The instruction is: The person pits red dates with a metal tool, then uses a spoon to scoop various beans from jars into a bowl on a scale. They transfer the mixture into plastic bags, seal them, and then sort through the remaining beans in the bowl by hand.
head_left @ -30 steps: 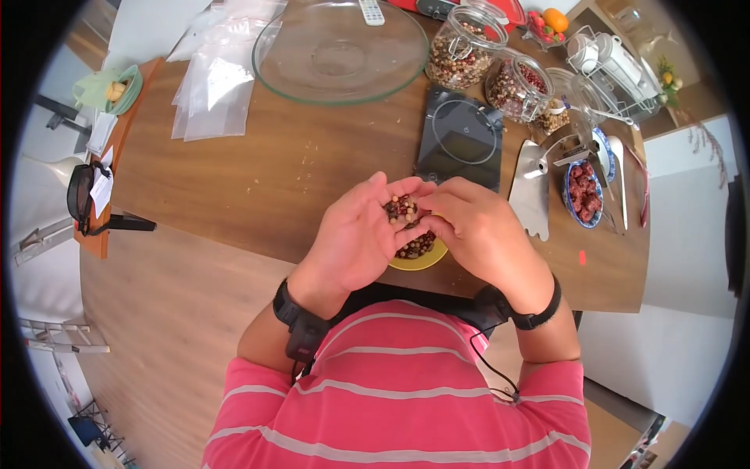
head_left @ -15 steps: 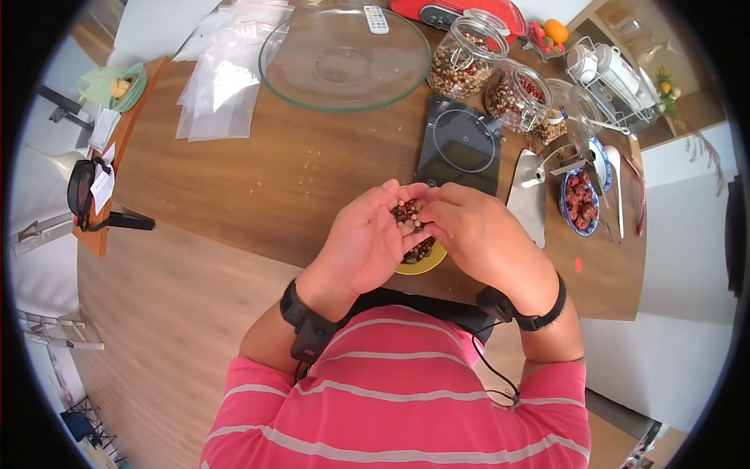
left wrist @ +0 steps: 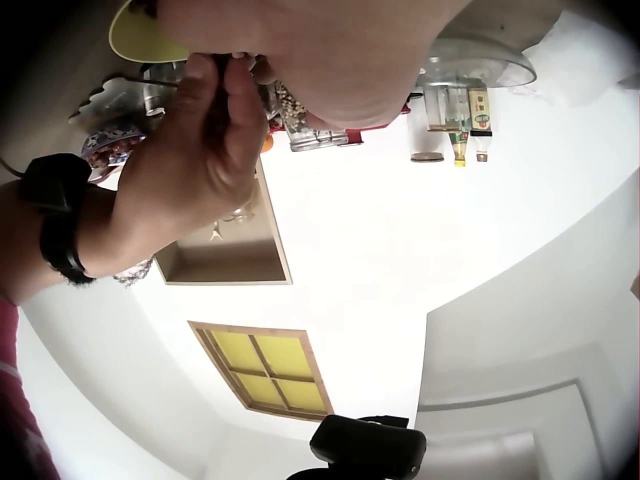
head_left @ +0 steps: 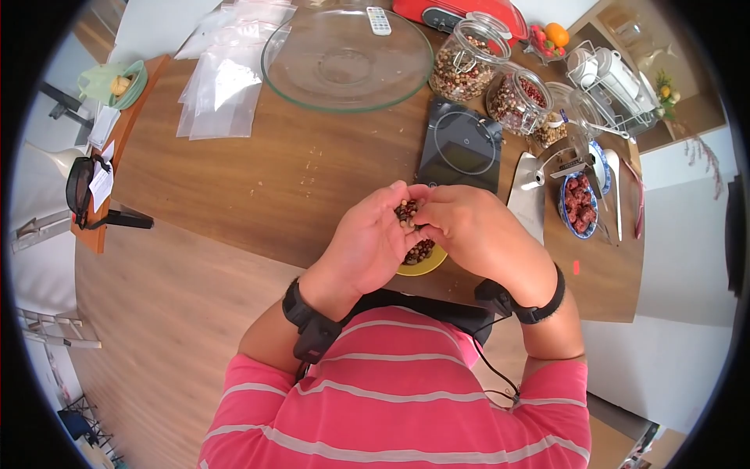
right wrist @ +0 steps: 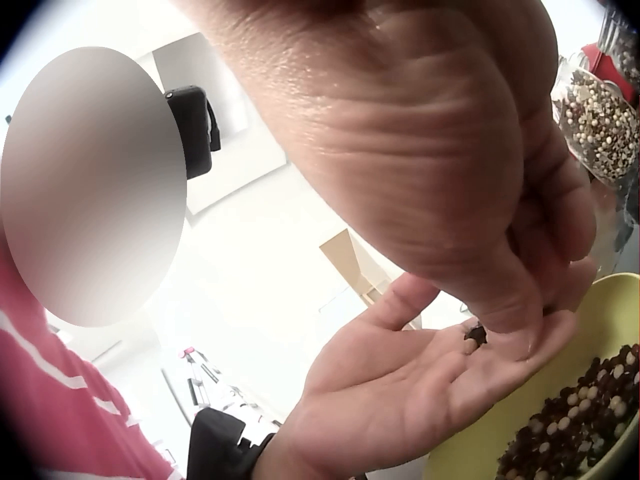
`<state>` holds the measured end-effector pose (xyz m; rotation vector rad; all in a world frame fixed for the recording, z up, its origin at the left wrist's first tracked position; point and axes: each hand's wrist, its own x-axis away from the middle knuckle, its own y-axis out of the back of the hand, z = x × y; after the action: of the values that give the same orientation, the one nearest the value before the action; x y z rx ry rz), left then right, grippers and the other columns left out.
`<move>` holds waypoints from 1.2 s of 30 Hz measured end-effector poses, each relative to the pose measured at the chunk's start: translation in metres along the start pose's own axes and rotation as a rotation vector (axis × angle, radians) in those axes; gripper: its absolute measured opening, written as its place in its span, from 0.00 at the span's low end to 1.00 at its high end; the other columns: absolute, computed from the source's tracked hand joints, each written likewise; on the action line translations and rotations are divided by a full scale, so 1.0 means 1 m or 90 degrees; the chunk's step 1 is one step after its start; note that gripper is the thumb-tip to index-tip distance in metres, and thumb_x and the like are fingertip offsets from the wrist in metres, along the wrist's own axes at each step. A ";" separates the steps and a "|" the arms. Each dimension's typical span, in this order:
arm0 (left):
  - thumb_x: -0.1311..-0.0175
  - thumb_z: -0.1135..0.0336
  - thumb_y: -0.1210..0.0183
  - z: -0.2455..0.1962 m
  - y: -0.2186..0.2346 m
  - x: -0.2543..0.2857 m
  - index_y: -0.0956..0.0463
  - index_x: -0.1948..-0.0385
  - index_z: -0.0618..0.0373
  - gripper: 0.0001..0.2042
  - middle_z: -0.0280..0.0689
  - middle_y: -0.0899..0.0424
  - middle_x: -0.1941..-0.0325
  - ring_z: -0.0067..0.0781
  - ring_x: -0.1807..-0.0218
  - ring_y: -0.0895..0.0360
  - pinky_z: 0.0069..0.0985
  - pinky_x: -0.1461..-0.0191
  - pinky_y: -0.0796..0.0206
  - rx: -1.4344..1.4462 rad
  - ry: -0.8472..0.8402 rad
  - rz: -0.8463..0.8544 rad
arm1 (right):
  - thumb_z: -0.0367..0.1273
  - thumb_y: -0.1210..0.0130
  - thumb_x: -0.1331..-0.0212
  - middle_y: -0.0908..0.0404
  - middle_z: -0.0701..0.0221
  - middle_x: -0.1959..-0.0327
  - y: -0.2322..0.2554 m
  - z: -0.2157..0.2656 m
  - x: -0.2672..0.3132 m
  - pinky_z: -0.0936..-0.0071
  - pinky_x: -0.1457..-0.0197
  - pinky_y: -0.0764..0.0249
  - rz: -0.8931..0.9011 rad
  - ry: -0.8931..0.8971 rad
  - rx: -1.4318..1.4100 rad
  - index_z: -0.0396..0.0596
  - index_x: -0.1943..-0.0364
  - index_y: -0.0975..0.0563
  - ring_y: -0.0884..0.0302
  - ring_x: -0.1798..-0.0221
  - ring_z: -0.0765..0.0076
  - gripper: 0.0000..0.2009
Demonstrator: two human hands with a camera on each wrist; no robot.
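In the head view my left hand (head_left: 361,244) is palm up above the yellow bowl (head_left: 431,267), with mixed peppercorns (head_left: 405,211) in the palm. My right hand (head_left: 488,234) bends over them, thumb and fingers down at the left fingers. From the right wrist view, the left palm (right wrist: 385,405) is flat, fingers extended, a few peppercorns (right wrist: 475,338) beside the right thumb. Whether the right fingertips pinch any is hidden. More peppercorns (right wrist: 575,415) lie in the bowl below.
Beyond the hands lies a black cooktop (head_left: 461,148). Glass jars (head_left: 469,64) of peppercorns stand behind it, left of them a large glass dish (head_left: 281,86) and plastic bags (head_left: 223,102). At right are a metal scraper (head_left: 527,195) and a patterned bowl (head_left: 564,205) of dark red pieces.
Both hands have shifted slightly right and down in the head view over the past second. The right fingers now cover more of the peppercorns in the left palm.
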<state>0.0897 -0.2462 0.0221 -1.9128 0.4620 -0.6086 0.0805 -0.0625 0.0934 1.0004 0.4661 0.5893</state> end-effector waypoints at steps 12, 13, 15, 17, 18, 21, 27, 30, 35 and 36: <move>0.20 0.51 0.53 -0.008 0.004 0.002 0.32 0.38 0.68 0.25 0.47 0.23 0.37 0.40 0.37 0.23 0.39 0.30 0.32 -0.004 0.072 0.060 | 0.30 0.37 0.46 0.16 0.64 0.67 0.003 0.000 0.001 0.55 0.62 0.21 0.047 0.027 0.040 0.48 0.66 0.15 0.16 0.62 0.50 0.05; 0.20 0.51 0.53 -0.011 0.003 0.003 0.32 0.39 0.68 0.25 0.47 0.23 0.37 0.40 0.37 0.23 0.39 0.30 0.33 -0.006 0.078 0.074 | 0.30 0.37 0.46 0.16 0.64 0.67 0.003 0.000 0.002 0.55 0.62 0.21 0.046 0.027 0.042 0.48 0.66 0.15 0.16 0.62 0.50 0.05; 0.20 0.52 0.52 -0.011 -0.001 0.003 0.30 0.42 0.65 0.22 0.44 0.21 0.40 0.37 0.38 0.23 0.38 0.31 0.32 -0.002 0.073 0.051 | 0.29 0.38 0.46 0.17 0.65 0.67 0.003 0.000 0.002 0.56 0.63 0.21 0.004 0.076 0.057 0.48 0.67 0.16 0.16 0.63 0.51 0.05; 0.21 0.53 0.50 -0.010 -0.002 0.003 0.27 0.46 0.61 0.18 0.40 0.20 0.43 0.34 0.40 0.22 0.36 0.32 0.32 0.000 0.068 0.026 | 0.29 0.39 0.46 0.17 0.65 0.67 -0.001 -0.002 0.003 0.56 0.63 0.21 0.000 0.103 0.076 0.48 0.68 0.17 0.16 0.63 0.51 0.04; 0.21 0.54 0.50 -0.009 -0.001 0.002 0.27 0.46 0.62 0.19 0.40 0.20 0.43 0.34 0.41 0.23 0.36 0.33 0.32 0.000 0.067 0.015 | 0.29 0.39 0.47 0.17 0.65 0.67 -0.002 -0.003 0.003 0.56 0.63 0.21 -0.004 0.126 0.097 0.47 0.69 0.18 0.16 0.63 0.52 0.03; 0.20 0.54 0.52 -0.004 0.004 -0.004 0.29 0.43 0.64 0.20 0.43 0.21 0.41 0.35 0.39 0.23 0.36 0.31 0.33 -0.016 0.052 0.001 | 0.29 0.39 0.46 0.17 0.64 0.67 0.002 -0.005 -0.004 0.57 0.62 0.21 0.061 0.102 0.128 0.46 0.71 0.20 0.16 0.61 0.53 0.03; 0.19 0.56 0.55 -0.013 -0.001 -0.012 0.30 0.40 0.69 0.22 0.46 0.21 0.41 0.38 0.37 0.23 0.37 0.29 0.33 -0.016 0.019 0.034 | 0.28 0.36 0.50 0.17 0.65 0.66 0.002 -0.018 -0.020 0.59 0.63 0.21 -0.017 0.058 -0.030 0.44 0.70 0.19 0.16 0.65 0.53 0.05; 0.19 0.57 0.54 -0.011 0.001 -0.008 0.30 0.43 0.68 0.20 0.45 0.21 0.42 0.38 0.39 0.23 0.38 0.30 0.31 0.006 0.017 0.008 | 0.25 0.33 0.51 0.16 0.65 0.69 0.019 -0.006 -0.016 0.67 0.65 0.22 0.003 -0.017 -0.187 0.44 0.67 0.17 0.18 0.70 0.60 0.06; 0.18 0.55 0.56 -0.012 0.005 -0.004 0.31 0.39 0.73 0.24 0.53 0.23 0.36 0.44 0.32 0.25 0.42 0.25 0.34 0.021 0.039 -0.013 | 0.22 0.33 0.45 0.14 0.77 0.70 0.046 -0.020 -0.009 0.81 0.66 0.25 -0.110 -0.123 -0.335 0.45 0.62 0.15 0.23 0.70 0.85 0.07; 0.18 0.54 0.56 -0.013 0.001 -0.002 0.31 0.39 0.73 0.25 0.53 0.23 0.36 0.47 0.31 0.26 0.43 0.25 0.34 0.012 0.042 -0.027 | 0.22 0.35 0.44 0.14 0.80 0.70 0.063 -0.024 -0.012 0.83 0.65 0.24 -0.148 -0.184 -0.326 0.45 0.61 0.14 0.23 0.69 0.89 0.07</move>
<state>0.0796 -0.2550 0.0251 -1.8934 0.4564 -0.7034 0.0414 -0.0291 0.1390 0.5182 0.1544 0.3203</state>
